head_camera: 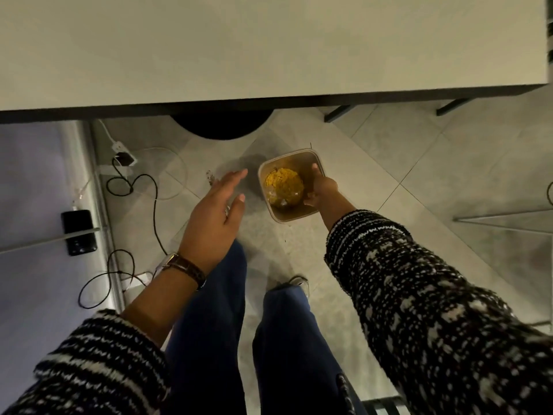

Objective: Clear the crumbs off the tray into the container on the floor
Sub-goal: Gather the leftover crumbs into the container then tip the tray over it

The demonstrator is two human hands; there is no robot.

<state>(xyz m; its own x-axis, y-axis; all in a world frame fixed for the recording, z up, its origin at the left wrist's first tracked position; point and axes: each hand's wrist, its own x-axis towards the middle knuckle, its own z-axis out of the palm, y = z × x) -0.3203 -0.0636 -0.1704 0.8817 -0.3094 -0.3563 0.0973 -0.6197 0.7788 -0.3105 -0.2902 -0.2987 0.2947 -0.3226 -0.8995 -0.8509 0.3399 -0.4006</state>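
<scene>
Nearest are two black-and-white knit sleeves (434, 310) and a pair of dark blue trousers (209, 324), with the tip of one shoe (299, 283) showing past the right leg. The left hand (214, 217), a brown-strapped watch (182, 266) on its wrist, hovers palm down above the floor (389, 163). Its grip is wide open, fingers straight and holding nothing, just to the left of the container (287, 218). The right hand (321, 187) holds that container by its right wall, the grip curled over the rim with the thumb inside. The container stands on the tiled floor, ahead of the feet, and holds a mound of yellow crumbs (282, 182). A few specks (210, 176) lie on the tiles near the left fingertips. Further left, black and white cables (131, 187) loop beside a dark phone (79, 232). Farthest off, the pale tabletop (269, 49) spans the top of the view.
</scene>
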